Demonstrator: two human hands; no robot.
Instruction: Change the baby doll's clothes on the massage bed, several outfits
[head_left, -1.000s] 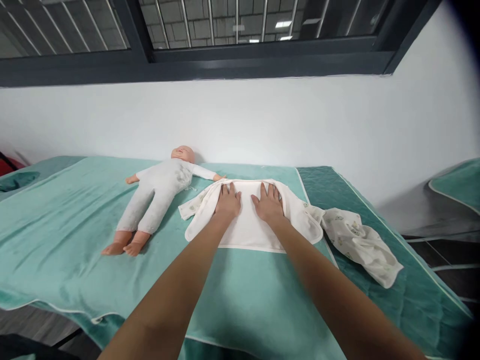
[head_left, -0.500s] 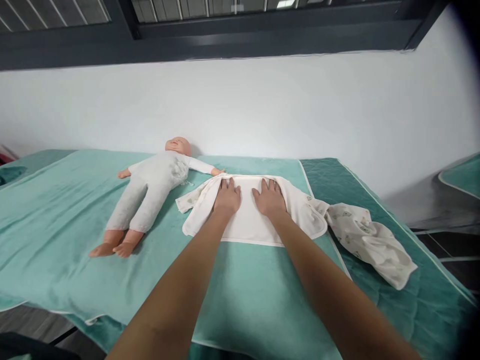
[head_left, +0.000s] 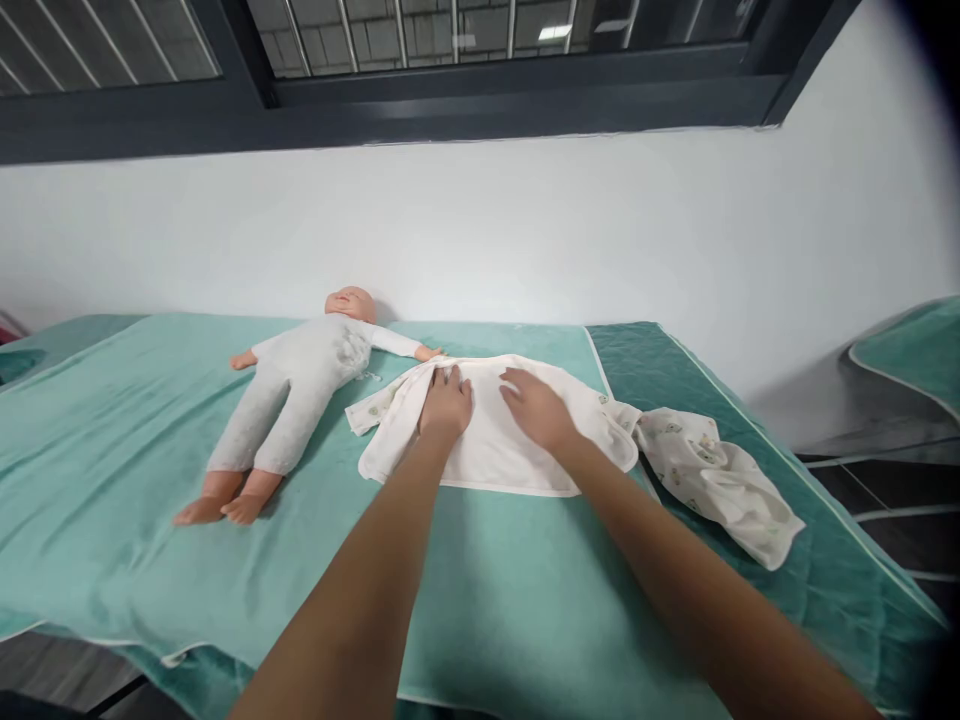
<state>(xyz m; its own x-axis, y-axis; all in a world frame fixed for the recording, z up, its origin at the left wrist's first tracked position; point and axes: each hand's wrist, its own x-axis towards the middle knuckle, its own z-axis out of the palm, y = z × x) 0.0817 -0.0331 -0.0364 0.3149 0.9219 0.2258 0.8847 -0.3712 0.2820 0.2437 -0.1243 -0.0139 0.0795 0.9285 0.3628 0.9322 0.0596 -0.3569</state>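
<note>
A white baby garment (head_left: 495, 455) lies spread flat on the teal sheet (head_left: 135, 470), with a printed part trailing off to the right (head_left: 720, 480). My left hand (head_left: 446, 402) rests flat on its upper left part, fingers stretched out. On the middle of the garment, a little to the right, my right hand (head_left: 538, 408) lies open with its fingers pointing left. A baby doll (head_left: 300, 385) in a pale one-piece lies on its back just left of the garment, its hand close to the cloth's edge.
The bed stands against a white wall (head_left: 480, 230) under a dark-framed window (head_left: 480, 90). A darker green quilted cover (head_left: 810, 590) shows at the right side. Another teal-covered bed (head_left: 915, 350) is at the far right, with a gap of dark floor between.
My right hand has turned and slid leftward across the garment. The left hand has stayed almost in place. The view has shifted slightly.
</note>
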